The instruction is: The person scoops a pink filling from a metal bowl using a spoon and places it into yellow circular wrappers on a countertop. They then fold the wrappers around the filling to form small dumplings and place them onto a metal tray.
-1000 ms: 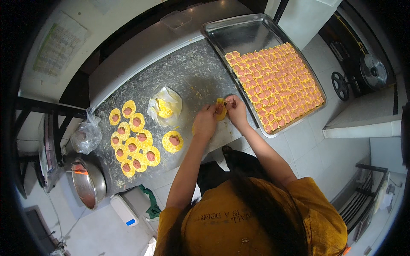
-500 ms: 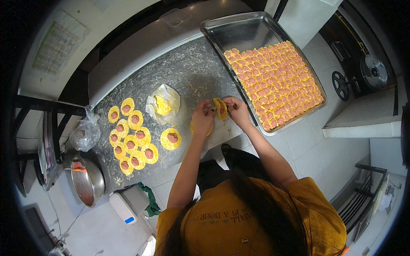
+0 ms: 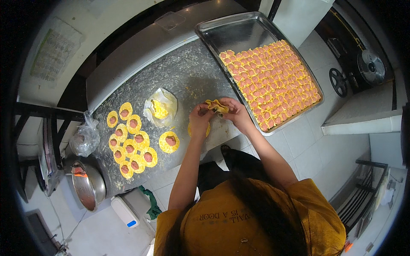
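Note:
Between my two hands, just above the near edge of the counter, is a yellow dumpling with its wrapper gathered up. My left hand pinches it from the left and my right hand from the right; the filling is mostly hidden by fingers. Under my left wrist lies a yellow wrapper, largely covered. Left of that is a flat round wrapper with pink filling. Several more filled wrappers lie grouped at the left. Rows of open-topped dumplings fill much of a metal tray.
The large metal tray stands right of my hands. An open plastic bag with yellow contents sits on the speckled dark counter. A steel bowl holding pink filling and a knotted clear bag are at the far left.
My hands have come closer together and drawn the wrapper's edges inward; the folded piece is now bunched between my fingers. The view has shifted slightly.

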A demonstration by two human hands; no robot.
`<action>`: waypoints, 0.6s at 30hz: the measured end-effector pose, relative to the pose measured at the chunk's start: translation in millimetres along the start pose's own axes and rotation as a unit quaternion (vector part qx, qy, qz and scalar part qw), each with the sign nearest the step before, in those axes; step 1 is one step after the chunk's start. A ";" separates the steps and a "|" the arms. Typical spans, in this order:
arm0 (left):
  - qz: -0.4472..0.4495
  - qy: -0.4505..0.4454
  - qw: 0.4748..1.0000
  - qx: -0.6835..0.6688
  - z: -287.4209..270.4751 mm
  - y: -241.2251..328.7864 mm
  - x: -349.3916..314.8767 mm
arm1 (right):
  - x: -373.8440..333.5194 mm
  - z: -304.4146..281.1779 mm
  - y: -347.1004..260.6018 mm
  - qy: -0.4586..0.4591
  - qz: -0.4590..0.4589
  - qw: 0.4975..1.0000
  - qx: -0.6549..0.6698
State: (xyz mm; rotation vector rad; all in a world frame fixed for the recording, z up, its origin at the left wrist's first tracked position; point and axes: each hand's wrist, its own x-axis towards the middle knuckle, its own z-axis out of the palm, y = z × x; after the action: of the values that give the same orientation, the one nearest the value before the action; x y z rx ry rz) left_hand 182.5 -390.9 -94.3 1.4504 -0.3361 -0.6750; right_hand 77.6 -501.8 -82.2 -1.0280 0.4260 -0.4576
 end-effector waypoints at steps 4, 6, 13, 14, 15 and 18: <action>0.032 -0.057 0.997 0.050 -3.8 24.4 -24.2 | -7.5 -16.5 -5.3 -0.026 -0.074 0.968 -0.238; 0.049 -0.030 0.992 0.108 -1.5 32.9 -38.3 | -11.2 -16.5 -13.8 -0.051 -0.094 0.938 -0.329; 0.101 -0.029 0.915 0.389 1.3 15.2 -71.9 | -30.5 -14.3 -12.8 -0.122 -0.104 0.865 -0.476; 0.114 -0.031 0.918 0.379 0.9 8.7 -72.6 | -32.7 -13.0 -14.3 -0.137 -0.095 0.866 -0.472; 0.128 -0.034 0.920 0.369 0.8 1.2 -71.0 | -34.1 -12.8 -12.8 -0.141 -0.097 0.865 -0.472; 0.158 -0.027 0.922 0.353 -0.2 -10.9 -71.2 | -35.9 -13.5 -7.6 -0.151 -0.128 0.851 -0.486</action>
State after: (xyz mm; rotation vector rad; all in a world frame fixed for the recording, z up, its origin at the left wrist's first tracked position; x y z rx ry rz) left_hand 125.1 -347.4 -91.9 1.9975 -0.9061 -0.3313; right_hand 39.4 -495.1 -77.2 -2.1346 0.2182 -0.2907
